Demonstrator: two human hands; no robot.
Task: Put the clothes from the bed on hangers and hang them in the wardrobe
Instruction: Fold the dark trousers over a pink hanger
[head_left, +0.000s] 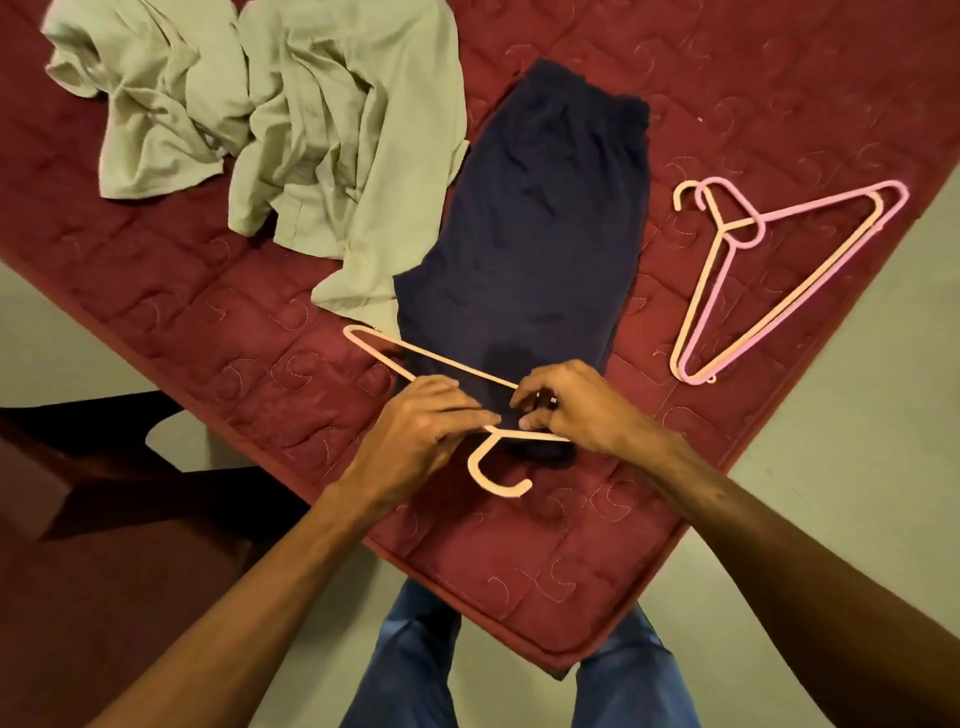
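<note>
one thin plastic hanger (474, 464), left hand (415, 431), right hand (576, 410) pinching, on navy cloth (540, 234)

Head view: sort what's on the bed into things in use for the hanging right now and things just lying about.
In use: peach hanger, gripped by the left hand; navy garment, its near end pinched by the right hand at that hanger.

Lying about: crumpled pale green clothes; pink hanger and second peach hanger, stacked, untouched; red quilted cover beneath everything.
</note>
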